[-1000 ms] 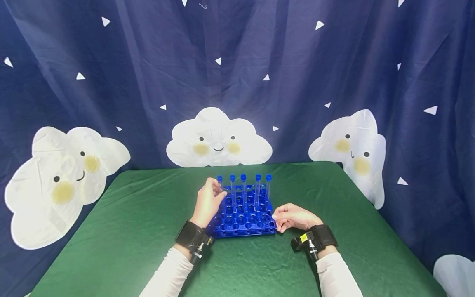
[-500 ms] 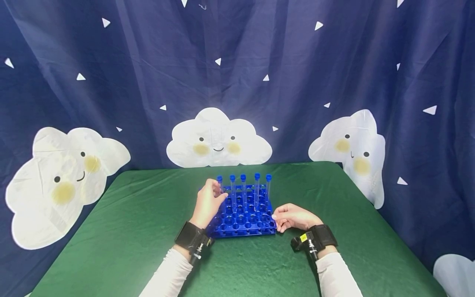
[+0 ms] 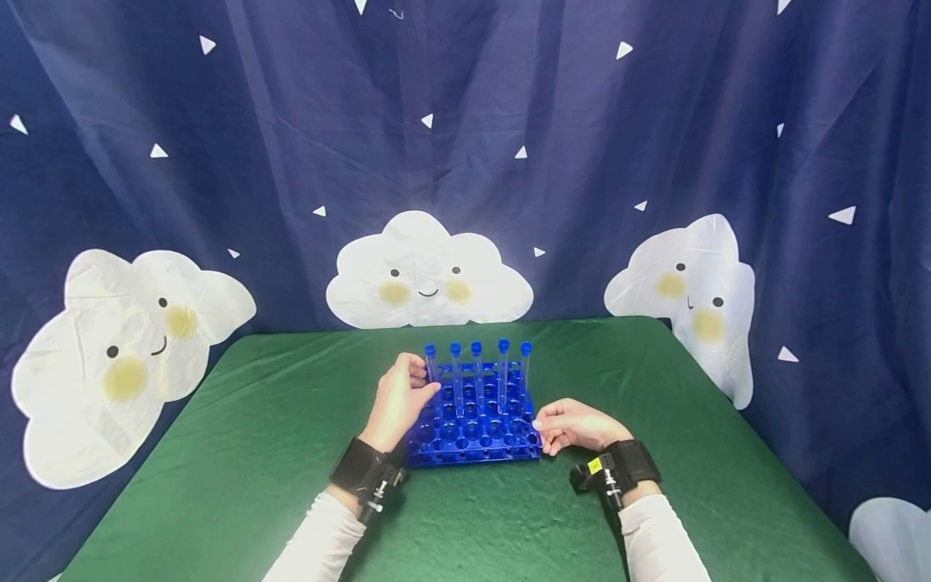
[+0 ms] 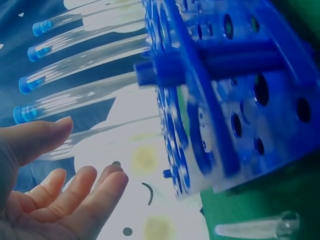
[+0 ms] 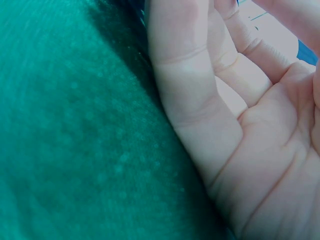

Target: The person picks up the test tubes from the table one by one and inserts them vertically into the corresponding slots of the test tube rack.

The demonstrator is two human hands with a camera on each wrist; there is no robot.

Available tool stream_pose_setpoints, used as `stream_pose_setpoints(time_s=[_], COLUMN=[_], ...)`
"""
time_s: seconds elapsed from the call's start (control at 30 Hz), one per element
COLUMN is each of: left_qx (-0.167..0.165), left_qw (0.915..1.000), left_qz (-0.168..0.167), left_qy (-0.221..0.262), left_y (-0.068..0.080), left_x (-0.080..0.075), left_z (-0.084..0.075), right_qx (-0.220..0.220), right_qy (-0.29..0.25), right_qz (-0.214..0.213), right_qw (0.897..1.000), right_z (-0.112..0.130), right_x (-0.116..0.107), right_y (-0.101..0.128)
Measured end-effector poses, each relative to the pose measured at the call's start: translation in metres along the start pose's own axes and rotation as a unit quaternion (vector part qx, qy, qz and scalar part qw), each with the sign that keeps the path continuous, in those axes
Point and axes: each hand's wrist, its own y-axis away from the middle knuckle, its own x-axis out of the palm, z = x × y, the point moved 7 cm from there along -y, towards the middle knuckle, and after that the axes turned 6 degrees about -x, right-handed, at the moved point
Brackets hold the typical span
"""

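Observation:
A blue test tube rack (image 3: 469, 444) stands on the green table. Several clear test tubes with blue caps stand upright in it, in a row. At the rack's left, my left hand (image 3: 396, 404) is beside the leftmost test tube (image 3: 431, 352). In the left wrist view, thumb and fingers are spread apart around that tube, and the thumb hides its cap. My right hand (image 3: 578, 426) holds the rack's near right corner between thumb and fingers. The right wrist view shows its bent fingers (image 5: 185, 90) close up; they hide most of the rack there.
Green cloth covers the table (image 3: 240, 453). In the left wrist view a small clear tube-shaped piece (image 4: 260, 226) lies near the rack. A dark blue curtain (image 3: 465, 121) with white clouds hangs behind the table.
My left hand has let go of the leftmost test tube and drawn slightly left and toward me. The second tube from the right straightened a little. My right hand stays at the rack's corner.

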Motion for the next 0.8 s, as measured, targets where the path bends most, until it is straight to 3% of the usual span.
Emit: stream_pose_setpoints(time_s=[0.2, 0.47, 0.8], left_qx=[0.009, -0.018, -0.066], left_qw=[0.9998, 0.9983, 0.9919], left_qz=[-0.008, -0.015, -0.012], left_qy=[-0.015, -0.054, -0.108], left_y=[0.000, -0.007, -0.021], left_x=[-0.010, -0.020, -0.019], left_z=[0.008, 0.035, 0.059], right_qx=[-0.001, -0.002, -0.001], right_qy=[0.002, 0.004, 0.004], right_qz=[0.000, 0.000, -0.003], right_qw=[1.000, 1.000, 1.000], right_z=[0.000, 0.000, -0.001], right_x=[0.000, -0.001, -0.002], right_y=[0.000, 0.001, 0.001])
